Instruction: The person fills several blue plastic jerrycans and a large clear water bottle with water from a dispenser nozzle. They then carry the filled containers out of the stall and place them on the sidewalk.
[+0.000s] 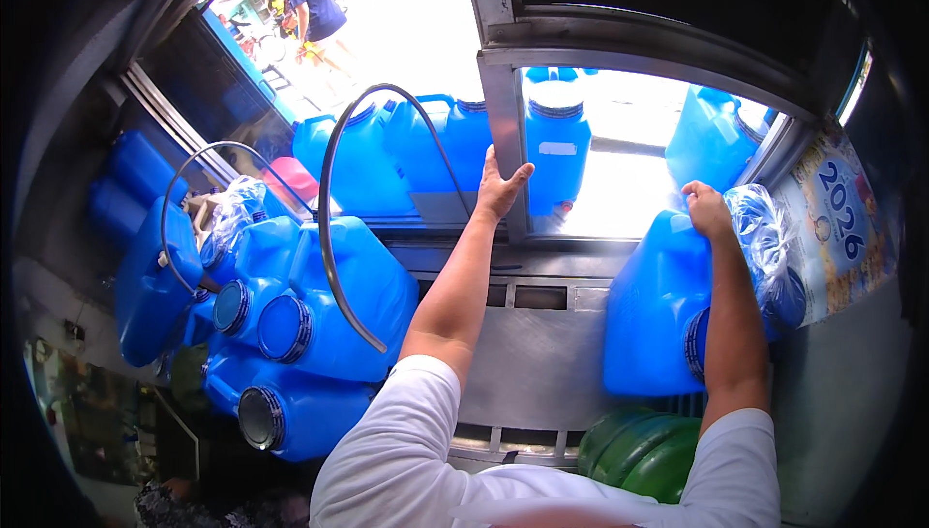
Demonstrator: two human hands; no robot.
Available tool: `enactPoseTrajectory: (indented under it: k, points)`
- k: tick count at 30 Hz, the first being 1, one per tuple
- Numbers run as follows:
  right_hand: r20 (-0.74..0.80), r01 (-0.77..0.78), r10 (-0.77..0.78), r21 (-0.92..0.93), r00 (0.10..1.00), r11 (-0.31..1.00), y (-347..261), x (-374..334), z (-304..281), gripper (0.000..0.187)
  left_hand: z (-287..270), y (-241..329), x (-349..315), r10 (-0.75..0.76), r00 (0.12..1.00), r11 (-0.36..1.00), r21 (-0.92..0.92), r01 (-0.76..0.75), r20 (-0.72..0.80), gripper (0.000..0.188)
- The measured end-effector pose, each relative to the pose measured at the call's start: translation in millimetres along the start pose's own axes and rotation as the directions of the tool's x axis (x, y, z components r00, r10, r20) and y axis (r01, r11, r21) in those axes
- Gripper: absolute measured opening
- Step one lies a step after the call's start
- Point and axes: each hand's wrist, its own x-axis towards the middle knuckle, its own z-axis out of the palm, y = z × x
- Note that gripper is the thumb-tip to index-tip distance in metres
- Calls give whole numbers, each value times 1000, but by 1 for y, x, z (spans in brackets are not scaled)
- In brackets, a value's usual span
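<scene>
Two bare hands at work among blue water jugs. The left hand is open and empty, thumb spread from the raised fingers, and appears to rest against the metal post of the window frame. The right hand is closed, its fingers curled over the top of a large blue jug, which stands directly beneath it and extends leftward. A bare steel tabletop lies below and between the hands. Stacked jugs and a curved grey hose occupy the left hand's left; clear plastic wrap sits just right of the right hand, and green bottles lie below it.
</scene>
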Motion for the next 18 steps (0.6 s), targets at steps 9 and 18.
enactPoseTrajectory:
  k: [9,18]
  points:
    - [-75,224,-229,-66,971,972,37,36,24,26,4,-55,-163,71,979,995,54,-82,193,91]
    - [15,133,-133,-183,991,974,23,50,20,34,-174,1,-417,-373,687,928,250,276,624,73]
